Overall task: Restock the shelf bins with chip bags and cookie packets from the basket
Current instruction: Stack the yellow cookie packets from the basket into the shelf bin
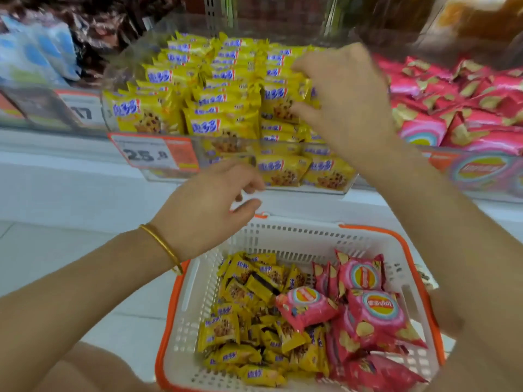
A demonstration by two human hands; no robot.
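Snacks sit closest, down in the white basket point(297, 239) with the orange rim: yellow cookie packets point(243, 315) piled on its left side, pink chip bags point(376, 309) on its right. They are sorted like that, I think, so each kind is easy to grab. Lots are left, so the job looks far from done. Just above the far edge of the basket hangs the left hand point(206, 205), with a gold bangle point(162, 244) on the wrist. Its fingers are bent a little and loose, and nothing is in them. It looks ready to dip down for more. Further up, the right hand point(348, 94) is at the clear cookie bin point(325, 190) on the shelf. Its fingers are on top and its thumb below, squeezed on a yellow stack point(285, 94) of packets at the right side of the bin. I think it holds them tight so they go in standing up, like the neat rows beside them. A price tag point(154, 154) hangs on the bin's front. Next to it on the right is the chip bin point(433, 162), full of pink bags.
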